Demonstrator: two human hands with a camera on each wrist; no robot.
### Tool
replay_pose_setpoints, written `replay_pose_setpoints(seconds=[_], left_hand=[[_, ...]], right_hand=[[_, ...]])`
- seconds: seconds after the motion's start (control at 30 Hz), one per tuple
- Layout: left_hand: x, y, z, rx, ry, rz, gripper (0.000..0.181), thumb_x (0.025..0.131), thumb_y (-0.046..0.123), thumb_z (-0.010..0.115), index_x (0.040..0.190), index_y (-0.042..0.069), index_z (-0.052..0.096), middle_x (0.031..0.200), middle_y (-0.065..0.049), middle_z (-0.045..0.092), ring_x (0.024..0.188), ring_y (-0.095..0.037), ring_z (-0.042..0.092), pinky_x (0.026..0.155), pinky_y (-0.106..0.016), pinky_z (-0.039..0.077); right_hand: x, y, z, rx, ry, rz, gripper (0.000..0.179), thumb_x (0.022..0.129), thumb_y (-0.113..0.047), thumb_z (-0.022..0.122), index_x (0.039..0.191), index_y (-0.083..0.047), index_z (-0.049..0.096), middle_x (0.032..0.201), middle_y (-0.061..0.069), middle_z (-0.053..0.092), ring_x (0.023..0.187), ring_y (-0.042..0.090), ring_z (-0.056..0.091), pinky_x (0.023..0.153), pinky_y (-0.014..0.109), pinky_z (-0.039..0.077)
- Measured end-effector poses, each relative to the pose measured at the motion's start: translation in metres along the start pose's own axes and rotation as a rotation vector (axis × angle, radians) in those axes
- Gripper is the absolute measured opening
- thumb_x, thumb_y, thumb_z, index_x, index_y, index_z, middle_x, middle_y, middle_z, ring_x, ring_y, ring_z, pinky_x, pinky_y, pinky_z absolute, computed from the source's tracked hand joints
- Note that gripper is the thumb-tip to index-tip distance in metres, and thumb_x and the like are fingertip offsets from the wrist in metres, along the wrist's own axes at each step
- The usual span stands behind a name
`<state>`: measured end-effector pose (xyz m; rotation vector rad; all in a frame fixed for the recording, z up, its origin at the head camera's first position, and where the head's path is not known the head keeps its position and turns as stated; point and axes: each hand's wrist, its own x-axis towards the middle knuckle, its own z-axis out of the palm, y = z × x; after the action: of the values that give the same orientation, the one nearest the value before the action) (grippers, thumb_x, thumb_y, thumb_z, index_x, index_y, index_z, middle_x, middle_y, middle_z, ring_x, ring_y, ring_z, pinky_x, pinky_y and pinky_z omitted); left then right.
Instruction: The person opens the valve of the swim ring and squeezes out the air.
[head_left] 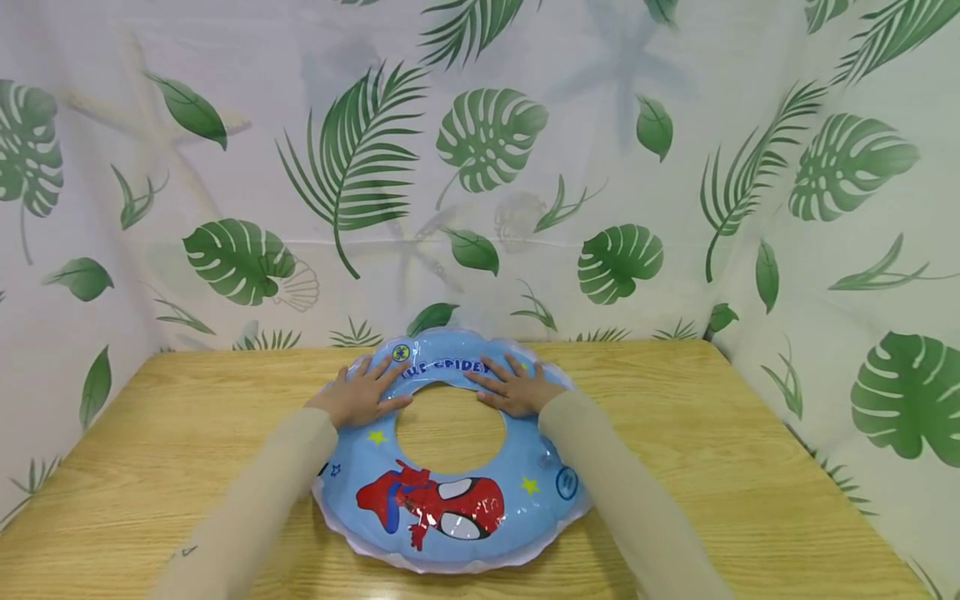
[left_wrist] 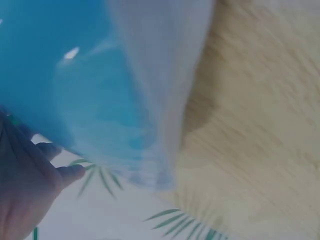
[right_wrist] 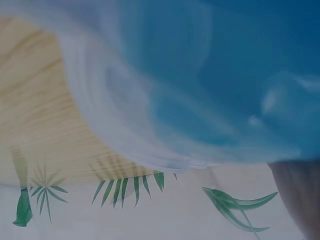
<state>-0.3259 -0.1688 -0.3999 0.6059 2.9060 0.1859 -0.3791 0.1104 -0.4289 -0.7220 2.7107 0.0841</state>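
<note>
A light blue inflatable swim ring (head_left: 480,546) lies on the wooden table, puffed up, with a red cartoon spider figure on its near side and lettering along its far side. My left hand (head_left: 363,395) rests with spread fingers on the ring's upper left. On the upper right, my right hand (head_left: 517,388) lies with its fingers spread too. In the left wrist view the ring's blue side (left_wrist: 75,90) fills the upper left, and part of the left hand (left_wrist: 25,180) shows below it. The right wrist view has the ring (right_wrist: 215,90) covering most of the right hand.
The wooden table (head_left: 735,467) extends on both sides of the ring. White curtains (head_left: 525,275) printed with green leaves stand behind the table and along both sides, close to its edges.
</note>
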Motion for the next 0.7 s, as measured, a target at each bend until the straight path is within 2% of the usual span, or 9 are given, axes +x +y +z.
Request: replay_pose_setpoints(seconds=[0.13, 0.37, 0.5, 0.7], left_hand=[[-0.012, 0.006, -0.006, -0.008, -0.029, 0.000, 0.076, 0.089, 0.063, 0.035, 0.148, 0.020, 0.015, 0.154, -0.015, 0.011, 0.137, -0.047, 0.008, 0.103, -0.067, 0.014], [-0.045, 0.021, -0.006, -0.054, -0.201, -0.025, 0.095, 0.080, 0.073, 0.039, 0.148, 0.018, 0.003, 0.154, -0.017, -0.002, 0.136, -0.049, -0.004, 0.101, -0.071, 0.007], [-0.051, 0.023, 0.003, -0.082, -0.204, -0.034, 0.101, 0.077, 0.073, 0.045, 0.148, 0.016, 0.002, 0.154, -0.016, -0.005, 0.136, -0.049, -0.006, 0.100, -0.072, 0.003], [-0.049, 0.023, 0.017, -0.090, -0.204, -0.041, 0.105, 0.075, 0.073, 0.048, 0.148, 0.014, 0.003, 0.154, -0.015, -0.004, 0.137, -0.048, -0.007, 0.098, -0.073, 0.001]], right_hand=[[0.002, 0.000, 0.002, -0.011, -0.003, 0.006, 0.054, 0.094, -0.059, 0.014, 0.144, -0.043, 0.001, 0.155, -0.007, -0.008, 0.142, 0.031, -0.006, 0.106, 0.066, 0.002], [0.002, -0.001, 0.001, -0.005, -0.001, 0.000, 0.055, 0.095, -0.057, 0.015, 0.145, -0.041, 0.001, 0.155, -0.006, -0.008, 0.142, 0.031, -0.006, 0.106, 0.066, 0.002], [0.001, 0.000, 0.001, 0.000, 0.006, -0.004, 0.055, 0.095, -0.056, 0.016, 0.145, -0.040, 0.002, 0.156, -0.004, -0.006, 0.142, 0.032, -0.006, 0.105, 0.066, 0.001], [0.000, 0.001, 0.001, -0.001, -0.005, 0.002, 0.055, 0.095, -0.057, 0.016, 0.145, -0.041, 0.001, 0.155, -0.005, -0.008, 0.142, 0.031, -0.007, 0.106, 0.065, 0.001]])
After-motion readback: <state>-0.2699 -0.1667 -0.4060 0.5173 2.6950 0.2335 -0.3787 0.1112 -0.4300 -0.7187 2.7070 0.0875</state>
